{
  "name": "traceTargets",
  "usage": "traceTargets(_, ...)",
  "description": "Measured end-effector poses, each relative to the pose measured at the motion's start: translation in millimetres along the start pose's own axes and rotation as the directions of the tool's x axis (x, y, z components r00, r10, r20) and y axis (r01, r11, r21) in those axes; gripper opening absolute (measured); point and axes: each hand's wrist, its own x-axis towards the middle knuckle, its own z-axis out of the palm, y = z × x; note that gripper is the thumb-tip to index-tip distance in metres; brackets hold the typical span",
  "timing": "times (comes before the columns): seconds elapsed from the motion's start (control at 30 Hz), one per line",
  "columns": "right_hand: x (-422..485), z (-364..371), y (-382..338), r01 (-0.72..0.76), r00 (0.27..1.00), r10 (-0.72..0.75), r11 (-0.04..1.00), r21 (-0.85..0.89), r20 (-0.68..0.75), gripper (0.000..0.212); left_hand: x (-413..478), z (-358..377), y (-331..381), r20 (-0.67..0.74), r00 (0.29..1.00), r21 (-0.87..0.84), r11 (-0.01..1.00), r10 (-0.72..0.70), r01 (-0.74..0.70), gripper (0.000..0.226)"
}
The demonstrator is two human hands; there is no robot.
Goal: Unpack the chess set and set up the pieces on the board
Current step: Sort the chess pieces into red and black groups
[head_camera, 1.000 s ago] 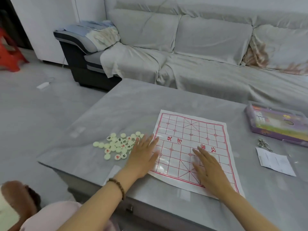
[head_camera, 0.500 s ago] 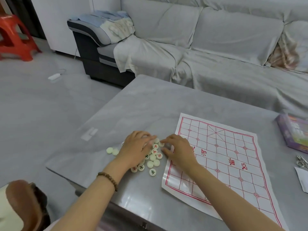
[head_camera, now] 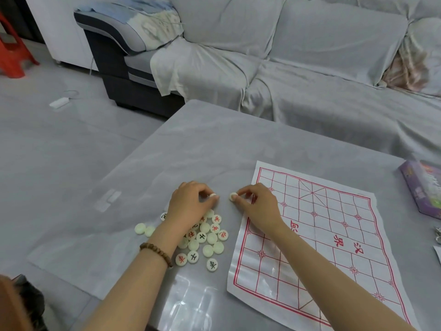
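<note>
- While the left hand [head_camera: 191, 206] curls over the far side of the heap and pinches a white piece [head_camera: 213, 195] between thumb and fingertips, the right hand [head_camera: 257, 206] pinches a second piece [head_camera: 232, 196] the same way, its other fingers folded in.
- Both held pieces are near each other but apart, low over the table [head_camera: 214, 144]; I cannot tell whether either touches it.
- The heap of pieces [head_camera: 207, 237] lies on the table at 6 o'clock from the left hand, partly hidden under that wrist. Some discs show red characters, some black, and some lie blank side up.
- Two blank discs [head_camera: 144, 229] lie side by side at 9 o'clock from the heap, a little apart from it.
- The board [head_camera: 334, 235], a paper sheet with a red grid, lies flat at 3 o'clock from the heap; the right forearm crosses its near left part.
- A purple box [head_camera: 422, 187] sits at 2 o'clock from the board, cut off by the frame.
- A beaded bracelet [head_camera: 156, 250] circles the left wrist.
- A cloth-covered sofa [head_camera: 310, 68] stands at 12 o'clock beyond the table.
</note>
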Motion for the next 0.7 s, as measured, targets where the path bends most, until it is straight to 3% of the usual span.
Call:
traceTargets(0.27, -1.8, 0.1, 1.9, 0.005, 1.000, -0.005, 1.000, -0.007, 0.004, 0.019, 4.5, -5.9, -12.3, -0.028, 0.998, -0.073, 0.996, -0.058, 0.055, 0.016)
traceTargets(0.5, -10.3, -0.6, -13.5, 0.068, 0.994, -0.071, 0.997, 0.038, 0.078, 0.021, -12.2, -26.2, -12.9, 0.132, 0.991, -0.287, 0.956, -0.022, 0.059, 0.019)
traceTargets(0.7, -32.1, -3.0, -17.0, 0.286, 0.944, -0.273, 0.957, -0.051, 0.184, 0.020, -28.9, -32.3, -17.6, 0.208, 0.968, 0.058, 0.986, 0.142, -0.157, 0.017)
